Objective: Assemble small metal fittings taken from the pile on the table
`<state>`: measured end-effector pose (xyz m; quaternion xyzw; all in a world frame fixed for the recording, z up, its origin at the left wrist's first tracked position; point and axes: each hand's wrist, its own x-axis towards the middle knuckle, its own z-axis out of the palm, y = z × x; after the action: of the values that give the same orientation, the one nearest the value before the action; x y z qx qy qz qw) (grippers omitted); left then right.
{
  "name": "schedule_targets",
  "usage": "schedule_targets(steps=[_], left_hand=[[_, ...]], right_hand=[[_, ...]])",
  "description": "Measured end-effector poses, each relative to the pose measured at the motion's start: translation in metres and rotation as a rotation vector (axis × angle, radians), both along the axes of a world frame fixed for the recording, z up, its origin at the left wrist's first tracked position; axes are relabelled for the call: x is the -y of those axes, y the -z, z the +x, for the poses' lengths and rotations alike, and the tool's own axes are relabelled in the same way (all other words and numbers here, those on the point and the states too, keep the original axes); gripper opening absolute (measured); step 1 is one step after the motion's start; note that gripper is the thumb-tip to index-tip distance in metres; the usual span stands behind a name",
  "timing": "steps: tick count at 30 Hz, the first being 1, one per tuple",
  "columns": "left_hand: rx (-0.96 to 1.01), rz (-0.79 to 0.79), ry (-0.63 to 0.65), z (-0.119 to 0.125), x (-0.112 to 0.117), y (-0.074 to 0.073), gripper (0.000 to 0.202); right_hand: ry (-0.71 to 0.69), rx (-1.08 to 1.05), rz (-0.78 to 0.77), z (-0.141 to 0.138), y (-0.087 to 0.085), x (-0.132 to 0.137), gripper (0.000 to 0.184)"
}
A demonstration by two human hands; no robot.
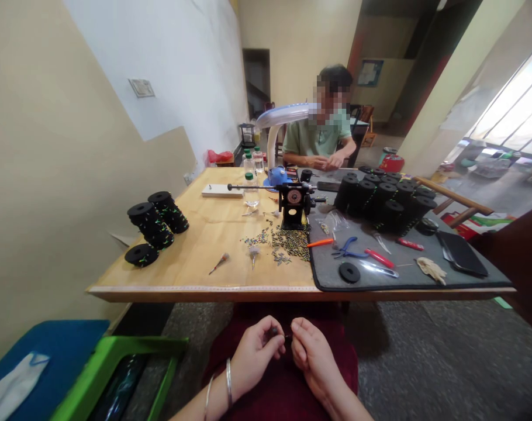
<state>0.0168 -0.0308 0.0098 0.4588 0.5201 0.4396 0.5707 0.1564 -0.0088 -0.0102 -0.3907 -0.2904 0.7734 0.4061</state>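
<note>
Close together above my lap, in front of the table edge, are my left hand (259, 348) and my right hand (308, 349). The left thumb and fingers are curled round a small dark thing (273, 331) that I cannot make out. Right-hand fingers are pinched closed beside it, and a small dark bit (287, 338) shows in the gap between the hands. What lies inside the right fingers is hidden. Beyond my hands, a hand-crank winding machine (292, 204) stands on the table near a heap of tiny striped pieces (290, 242).
Black spools stand in stacks at the left (152, 225) and in a big group at the right (384, 199). Blue pliers (351, 248), a red-handled tool (380, 258) and a black disc (349, 272) lie on the grey mat (331, 280). A co-worker (316, 143) sits opposite, behind a lamp (287, 114).
</note>
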Motion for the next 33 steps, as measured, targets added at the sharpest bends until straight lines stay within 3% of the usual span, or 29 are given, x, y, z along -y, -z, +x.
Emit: schedule_targets(steps=[11, 17, 21, 27, 33], left_hand=[[0.077, -0.055, 0.055, -0.002, -0.001, -0.008, 0.028], [-0.016, -0.073, 0.061, 0.001, -0.003, -0.003, 0.008], [-0.078, -0.061, 0.030, 0.001, -0.003, -0.003, 0.005], [-0.278, 0.042, -0.032, 0.001, -0.002, -0.009, 0.005], [-0.251, 0.054, -0.058, -0.005, -0.003, -0.008, 0.013]], right_hand=[[0.029, 0.127, 0.097, 0.000, -0.002, 0.002, 0.052], [0.057, 0.208, 0.190, -0.001, 0.006, 0.001, 0.051], [0.066, 0.247, 0.227, -0.002, 0.002, 0.002, 0.052], [-0.003, 0.260, 0.258, -0.004, -0.004, 0.003, 0.050], [-0.134, 0.267, 0.255, 0.000, 0.000, 0.001, 0.044]])
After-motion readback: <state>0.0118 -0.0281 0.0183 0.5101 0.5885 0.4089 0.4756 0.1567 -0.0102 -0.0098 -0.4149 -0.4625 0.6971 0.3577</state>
